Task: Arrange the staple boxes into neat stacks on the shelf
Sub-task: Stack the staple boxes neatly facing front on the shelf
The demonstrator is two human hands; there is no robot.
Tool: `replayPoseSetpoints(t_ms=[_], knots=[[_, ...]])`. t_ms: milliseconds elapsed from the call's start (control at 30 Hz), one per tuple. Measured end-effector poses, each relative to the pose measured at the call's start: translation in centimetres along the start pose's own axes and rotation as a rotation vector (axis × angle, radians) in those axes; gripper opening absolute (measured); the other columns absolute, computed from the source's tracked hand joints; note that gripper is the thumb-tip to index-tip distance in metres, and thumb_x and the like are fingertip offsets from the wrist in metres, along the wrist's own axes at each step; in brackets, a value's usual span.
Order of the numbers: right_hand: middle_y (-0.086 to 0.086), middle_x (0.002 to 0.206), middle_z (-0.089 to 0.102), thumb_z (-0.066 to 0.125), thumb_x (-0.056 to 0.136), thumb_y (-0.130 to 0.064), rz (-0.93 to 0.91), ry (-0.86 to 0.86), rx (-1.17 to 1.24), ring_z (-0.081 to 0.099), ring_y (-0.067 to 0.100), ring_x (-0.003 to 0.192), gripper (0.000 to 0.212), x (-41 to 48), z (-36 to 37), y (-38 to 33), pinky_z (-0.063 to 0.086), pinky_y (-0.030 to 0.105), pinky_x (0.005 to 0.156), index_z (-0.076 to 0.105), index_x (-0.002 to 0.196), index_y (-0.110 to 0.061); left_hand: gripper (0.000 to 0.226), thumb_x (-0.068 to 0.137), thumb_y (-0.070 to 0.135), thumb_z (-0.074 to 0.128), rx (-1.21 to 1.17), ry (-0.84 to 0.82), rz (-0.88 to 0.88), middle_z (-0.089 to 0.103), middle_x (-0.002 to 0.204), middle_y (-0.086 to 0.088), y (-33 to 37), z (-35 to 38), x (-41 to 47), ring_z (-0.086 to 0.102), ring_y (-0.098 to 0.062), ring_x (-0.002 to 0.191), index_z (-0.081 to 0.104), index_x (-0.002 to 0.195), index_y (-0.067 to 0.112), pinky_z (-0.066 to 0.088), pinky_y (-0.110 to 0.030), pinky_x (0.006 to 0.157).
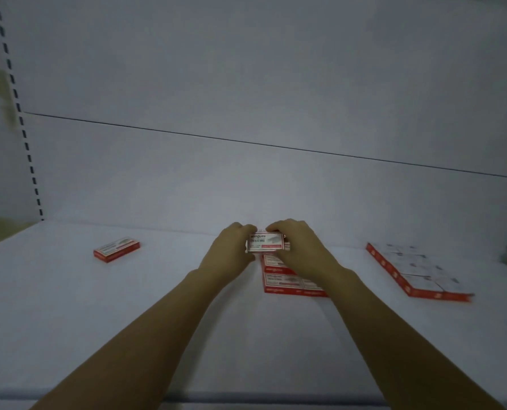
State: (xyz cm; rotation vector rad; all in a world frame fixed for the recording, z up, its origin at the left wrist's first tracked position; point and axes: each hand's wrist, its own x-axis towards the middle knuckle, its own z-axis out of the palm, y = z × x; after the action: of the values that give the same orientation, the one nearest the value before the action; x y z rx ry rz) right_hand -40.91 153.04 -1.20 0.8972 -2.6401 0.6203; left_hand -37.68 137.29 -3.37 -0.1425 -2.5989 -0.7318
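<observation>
Both hands hold one red-and-white staple box (265,242) at the back of the middle group of staple boxes (284,281), just above it. My left hand (231,250) grips the box's left end, and my right hand (298,247) curls over its top right. A single staple box (117,249) lies alone at the left of the white shelf (128,321). A flat block of several boxes (415,269) lies at the right. Whether the held box touches the boxes below is hidden by my hands.
The white back panel (246,84) rises behind the shelf, with a slotted upright (24,137) at its left edge. The shelf's front lip (246,398) runs along the bottom of the view.
</observation>
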Motion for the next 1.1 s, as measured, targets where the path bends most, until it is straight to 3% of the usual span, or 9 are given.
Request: replayPoseSetpoints(t_ms=[67, 267, 533, 600, 667, 733, 900, 1000, 1100], knots=[[-0.001, 0.123, 0.055, 0.061, 0.086, -0.012, -0.008, 0.045, 0.029, 0.043, 0.017, 0.116, 0.041, -0.2, -0.2, 0.6, 0.035, 0.022, 0.093, 0.053, 0.126, -0.018, 0.04, 0.086, 0.018, 0.065, -0.035, 0.084, 0.02, 0.058, 0.114, -0.009, 0.4, 0.8, 0.4, 0.058, -0.02, 0.095, 0.057, 0.125, 0.013, 0.041, -0.019, 0.078], [-0.002, 0.13, 0.047, 0.061, 0.088, -0.017, 0.01, 0.154, 0.118, 0.044, 0.013, 0.12, 0.04, 0.5, 0.3, 1.7, 0.039, 0.026, 0.102, 0.053, 0.127, -0.022, 0.042, 0.086, 0.014, 0.065, -0.125, 0.231, 0.05, 0.052, 0.126, -0.005, 0.3, 2.4, 1.4, 0.052, -0.008, 0.086, 0.056, 0.128, 0.01, 0.042, -0.013, 0.083], [-0.003, 0.133, 0.055, 0.061, 0.089, -0.016, 0.188, 0.098, 0.495, 0.055, 0.012, 0.117, 0.047, 2.0, 1.2, 2.1, 0.046, 0.021, 0.091, 0.048, 0.134, -0.023, 0.053, 0.084, 0.015, 0.068, -0.491, 0.18, -0.173, 0.063, 0.119, 0.004, -1.6, 2.8, 2.0, 0.061, -0.003, 0.081, 0.051, 0.133, 0.018, 0.044, -0.007, 0.074], [-0.003, 0.134, 0.055, 0.058, 0.092, -0.022, 0.247, 0.101, 0.584, 0.057, 0.015, 0.117, 0.043, 2.1, 1.5, 2.5, 0.049, 0.029, 0.096, 0.047, 0.134, -0.023, 0.046, 0.084, 0.018, 0.068, -0.589, 0.143, -0.217, 0.065, 0.114, 0.004, -2.0, 2.4, 2.3, 0.062, -0.002, 0.083, 0.056, 0.127, 0.017, 0.046, -0.011, 0.076], [-0.001, 0.128, 0.059, 0.053, 0.094, -0.029, 0.306, 0.106, 0.652, 0.063, 0.017, 0.107, 0.039, 2.1, 1.7, 2.7, 0.053, 0.035, 0.091, 0.05, 0.132, -0.023, 0.035, 0.085, 0.024, 0.067, -0.69, 0.107, -0.246, 0.067, 0.103, 0.006, -2.0, 2.1, 2.5, 0.064, -0.005, 0.085, 0.06, 0.118, 0.016, 0.048, -0.012, 0.072], [0.002, 0.115, 0.066, 0.051, 0.094, -0.034, 0.344, 0.1, 0.71, 0.066, 0.015, 0.097, 0.037, 2.2, 1.6, 2.9, 0.055, 0.033, 0.086, 0.055, 0.128, -0.018, 0.028, 0.085, 0.03, 0.065, -0.766, 0.089, -0.259, 0.068, 0.095, 0.002, -1.9, 1.9, 2.7, 0.066, -0.013, 0.087, 0.064, 0.107, 0.013, 0.053, -0.018, 0.075], [0.001, 0.089, 0.072, 0.052, 0.089, -0.05, 0.468, 0.036, 0.747, 0.07, 0.014, 0.079, 0.04, 3.3, 1.6, 3.4, 0.056, 0.033, 0.082, 0.066, 0.105, -0.015, 0.035, 0.088, 0.04, 0.057, -0.908, 0.061, -0.354, 0.07, 0.087, -0.007, -2.0, 1.7, 3.1, 0.063, -0.016, 0.075, 0.069, 0.094, 0.008, 0.057, -0.028, 0.078], [0.009, 0.087, 0.074, 0.058, 0.086, -0.048, 0.516, -0.012, 0.937, 0.07, 0.02, 0.078, 0.042, 3.8, 2.4, 3.6, 0.055, 0.039, 0.087, 0.068, 0.098, -0.008, 0.039, 0.089, 0.044, 0.055, -0.945, 0.034, -0.411, 0.071, 0.084, -0.01, -2.0, 1.4, 3.1, 0.061, -0.015, 0.069, 0.07, 0.094, 0.008, 0.055, -0.026, 0.071], [0.014, 0.092, 0.072, 0.057, 0.09, -0.039, 0.559, -0.041, 1.063, 0.066, 0.02, 0.076, 0.039, 3.9, 2.4, 3.2, 0.055, 0.037, 0.088, 0.066, 0.101, -0.003, 0.039, 0.089, 0.045, 0.055, -0.959, 0.022, -0.476, 0.071, 0.087, -0.014, -2.1, 1.1, 3.1, 0.06, -0.017, 0.067, 0.07, 0.094, 0.01, 0.054, -0.023, 0.065]])
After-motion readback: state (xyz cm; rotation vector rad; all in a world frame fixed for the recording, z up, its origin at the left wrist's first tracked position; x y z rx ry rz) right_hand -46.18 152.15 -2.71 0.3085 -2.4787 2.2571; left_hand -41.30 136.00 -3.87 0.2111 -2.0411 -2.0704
